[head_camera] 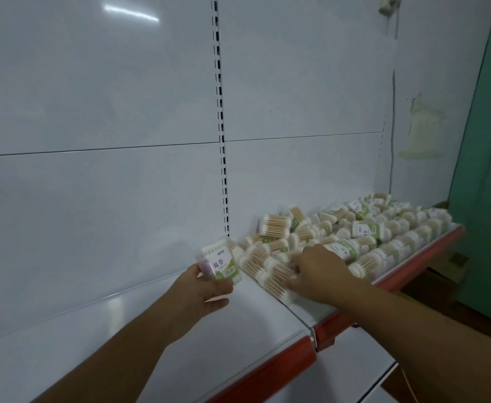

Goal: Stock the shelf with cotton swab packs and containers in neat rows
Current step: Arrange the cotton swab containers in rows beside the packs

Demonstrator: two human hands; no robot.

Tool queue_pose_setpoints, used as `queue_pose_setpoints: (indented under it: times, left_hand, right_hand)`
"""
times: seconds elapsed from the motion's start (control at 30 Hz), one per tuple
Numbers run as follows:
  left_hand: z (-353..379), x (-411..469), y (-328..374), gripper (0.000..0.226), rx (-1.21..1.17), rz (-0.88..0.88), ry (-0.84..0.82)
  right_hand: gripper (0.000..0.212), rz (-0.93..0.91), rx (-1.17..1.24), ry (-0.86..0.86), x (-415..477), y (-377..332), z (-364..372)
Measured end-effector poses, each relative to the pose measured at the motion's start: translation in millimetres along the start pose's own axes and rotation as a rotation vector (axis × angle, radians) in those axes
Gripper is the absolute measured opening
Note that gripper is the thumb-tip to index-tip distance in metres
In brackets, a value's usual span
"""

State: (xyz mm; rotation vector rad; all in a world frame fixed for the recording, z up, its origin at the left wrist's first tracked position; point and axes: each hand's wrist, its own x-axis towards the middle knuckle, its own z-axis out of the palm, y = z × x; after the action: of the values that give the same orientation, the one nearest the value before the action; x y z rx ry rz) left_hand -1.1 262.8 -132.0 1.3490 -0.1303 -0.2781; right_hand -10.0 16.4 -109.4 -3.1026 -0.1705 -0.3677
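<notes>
A jumbled pile is crowding the shelf at right, the right hand lying on it, grip unclear, while the left hand is gripping a clear, green-labelled pack.

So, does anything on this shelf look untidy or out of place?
Yes: the cotton swab packs on the right shelf section lie in a jumbled heap, tilted every way, not in rows.

I've got bare white metal shelf board on the left, open to the white back panel. Right side, a loose heap of clear cotton swab packs fills it to the red front lip.
</notes>
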Motion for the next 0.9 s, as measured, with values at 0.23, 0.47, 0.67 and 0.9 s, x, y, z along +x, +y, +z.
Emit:
queue_pose_setpoints:
  times: [0.23, 0.47, 0.67, 0.9]
  left_hand:
    - [-12.5, -10.7, 1.7, 0.043, 0.106, 0.036, -0.032]
    - [-26.2, -32.6, 20.1, 0.077, 0.106, 0.023, -0.303]
    - [-23.0, -42.6, 15.0, 0.088, -0.264, -0.049, -0.455]
    - [-36.0, -50.5, 20.0, 0.086, -0.511, 0.022, -0.360]
  right_hand:
    - [0.034, 0.052, 0.055, 0.057, 0.2, -13.1, 2.2]
    - [0.022, 0.273, 1.039, -0.387, 13.4, -29.7, -38.2]
    - [0.031, 0.230, 1.073, -0.578, 21.6, -64.4, -32.9]
    - [0.010, 0.101, 0.622, 0.038, 49.5, -22.5, -33.5]
